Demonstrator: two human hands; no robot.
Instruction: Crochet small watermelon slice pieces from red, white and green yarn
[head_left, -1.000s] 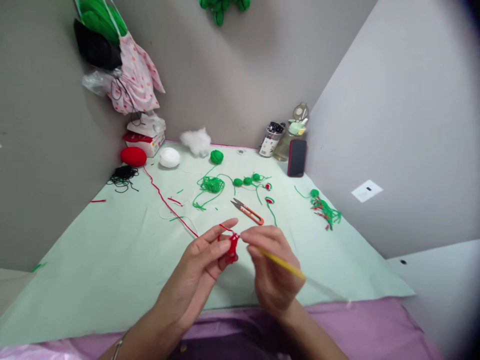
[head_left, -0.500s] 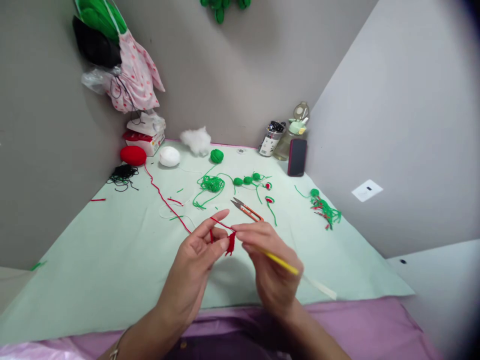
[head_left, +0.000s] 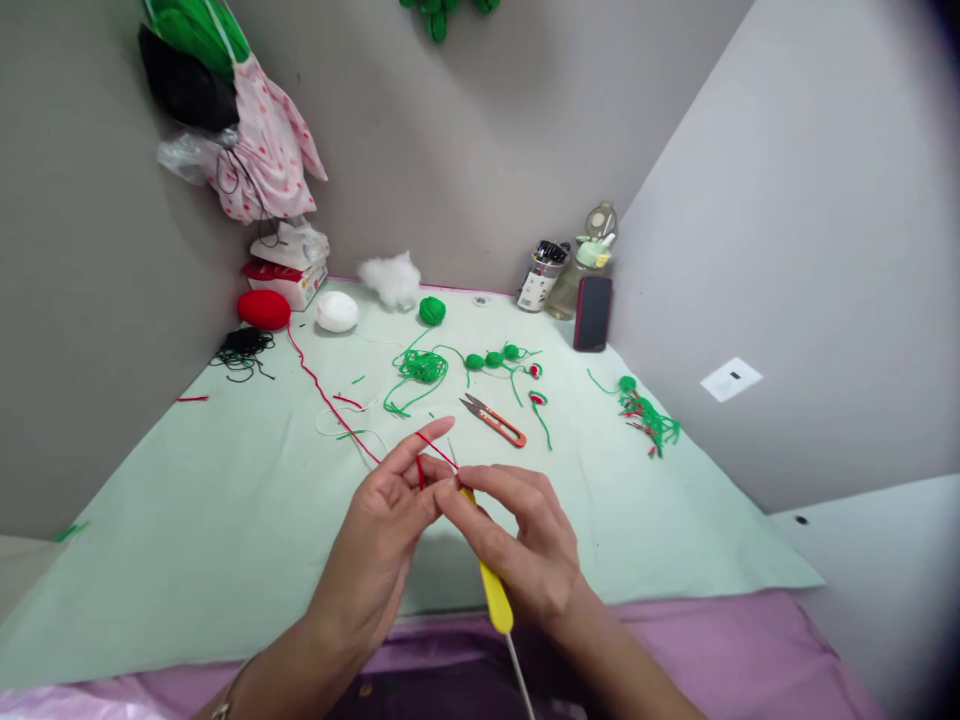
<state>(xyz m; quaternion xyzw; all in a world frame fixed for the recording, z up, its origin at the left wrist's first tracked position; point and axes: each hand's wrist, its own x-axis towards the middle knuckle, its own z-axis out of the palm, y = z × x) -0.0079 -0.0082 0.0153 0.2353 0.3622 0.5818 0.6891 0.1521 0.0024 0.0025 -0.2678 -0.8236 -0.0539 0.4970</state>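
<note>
In front of the snips (head_left: 504,428), red yarn (head_left: 436,450) is pinched by the left hand (head_left: 379,535) (worked end mostly hidden). The hook (head_left: 493,592), gripped by the right hand (head_left: 531,535), has been swung tip-forward, apparently to meet the yarn.

Crochet hook (head_left: 496,600) in hands (head_left: 529,535), snips (head_left: 501,426) beyond on cloth (head_left: 645,520), phone (head_left: 592,315) behind right

Soft, even light covers the pale green cloth (head_left: 652,530), with a faint shadow on it between the left hand (head_left: 394,508) and right hand (head_left: 526,535). The wall (head_left: 810,240) right of the cloth looks pale, and beyond it the view's edge curves into blurred darkness.
</note>
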